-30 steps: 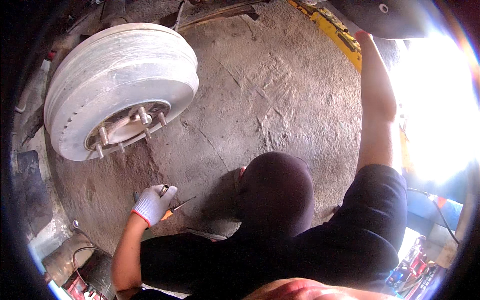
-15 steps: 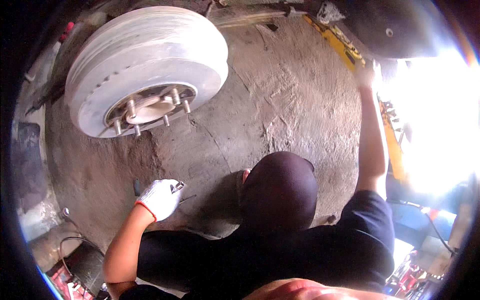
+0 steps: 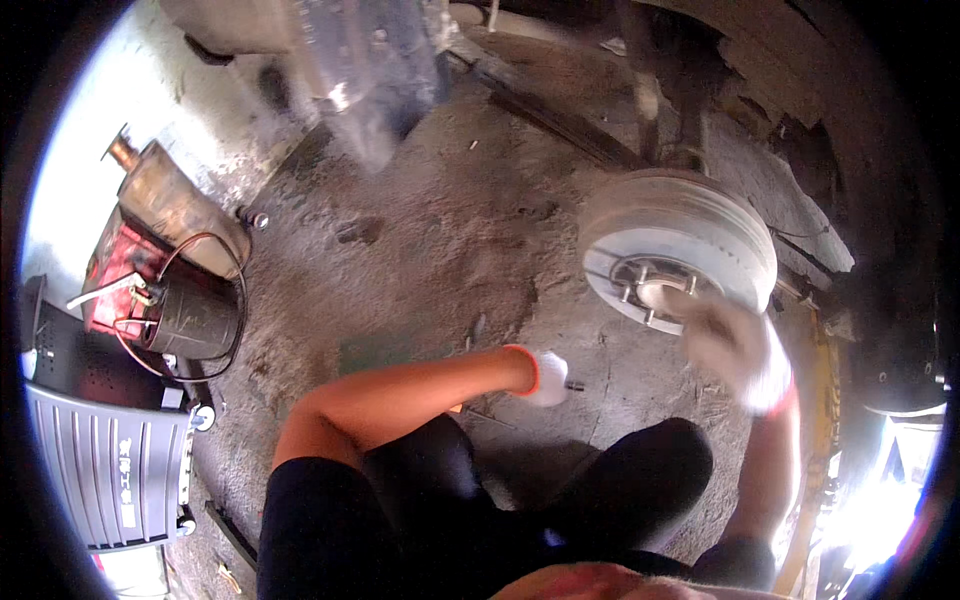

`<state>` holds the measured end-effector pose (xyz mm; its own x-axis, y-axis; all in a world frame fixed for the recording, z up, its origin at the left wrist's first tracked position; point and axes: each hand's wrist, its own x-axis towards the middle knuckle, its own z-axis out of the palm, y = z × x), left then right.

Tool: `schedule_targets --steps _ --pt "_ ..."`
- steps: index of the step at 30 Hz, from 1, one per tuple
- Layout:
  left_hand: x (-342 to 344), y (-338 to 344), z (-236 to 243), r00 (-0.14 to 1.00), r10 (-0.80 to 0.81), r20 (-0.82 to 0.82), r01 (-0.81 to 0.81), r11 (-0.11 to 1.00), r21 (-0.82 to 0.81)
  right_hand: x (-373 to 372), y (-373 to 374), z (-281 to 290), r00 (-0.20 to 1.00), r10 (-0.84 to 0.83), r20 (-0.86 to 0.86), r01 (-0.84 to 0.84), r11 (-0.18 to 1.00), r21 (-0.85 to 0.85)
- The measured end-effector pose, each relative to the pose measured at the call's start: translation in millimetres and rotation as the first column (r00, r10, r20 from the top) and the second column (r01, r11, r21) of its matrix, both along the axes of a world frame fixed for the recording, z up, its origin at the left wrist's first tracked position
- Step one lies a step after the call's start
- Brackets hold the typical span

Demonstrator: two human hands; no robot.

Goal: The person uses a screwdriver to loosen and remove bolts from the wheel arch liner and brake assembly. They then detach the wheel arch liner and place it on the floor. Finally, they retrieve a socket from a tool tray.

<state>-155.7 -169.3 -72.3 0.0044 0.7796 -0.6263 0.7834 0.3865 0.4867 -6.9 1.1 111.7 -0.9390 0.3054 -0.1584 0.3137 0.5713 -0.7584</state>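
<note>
Ahead of my R knee (image 3: 655,465), the grey drum (image 3: 690,215) sits w/ its studs (image 3: 626,293) facing my way, and my R hand (image 3: 738,350) is right at its lower edge, overlapping it in view. That glove's too blurred: can't tell if the fingers are spread or closed, or if they touch anything. Main risk, I'd say, is a knuckle barked or the knit glove snagged on a stud, b/c the studs stick straight out & a quick swipe leaves little room. My L hand (image 3: 547,378) is curled in a fist round a short dark metal piece (image 3: 575,386), only the end poking out past the glove. If that grip's loose it could slip & roll off across the rough floor (image 3: 400,260), esp. w/ my attention over on the R. Under my L forearm a thin rod (image 3: 488,416) lies on the ground; a shifted foot could prob. kick or tread on it. Can't see what holds the drum up, so if it turned or dropped under a shove, my R fingers would be 1st to get pinched.
</note>
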Motion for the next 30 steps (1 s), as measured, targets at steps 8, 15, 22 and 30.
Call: schedule_targets --steps 8,15,22,30 --pt "-7 -11 46 0.989 -0.137 0.049 0.142 0.982 -0.124 -407 6 25 0.894 0.034 -0.447 0.224 0.83 0.511" --pt "-47 -58 16 0.984 -0.144 0.101 0.158 0.977 -0.146 -486 -22 -29 0.684 -0.093 -0.723 0.456 0.828 0.325" --pt "-45 -59 28 0.98 -0.159 0.116 0.176 0.971 -0.161 -470 -20 -69 0.403 -0.217 -0.889 0.648 0.754 0.109" --pt "-30 -52 47 0.984 -0.161 0.074 0.174 0.959 -0.222 -439 -35 -64 0.501 -0.232 -0.834 0.572 0.812 0.118"
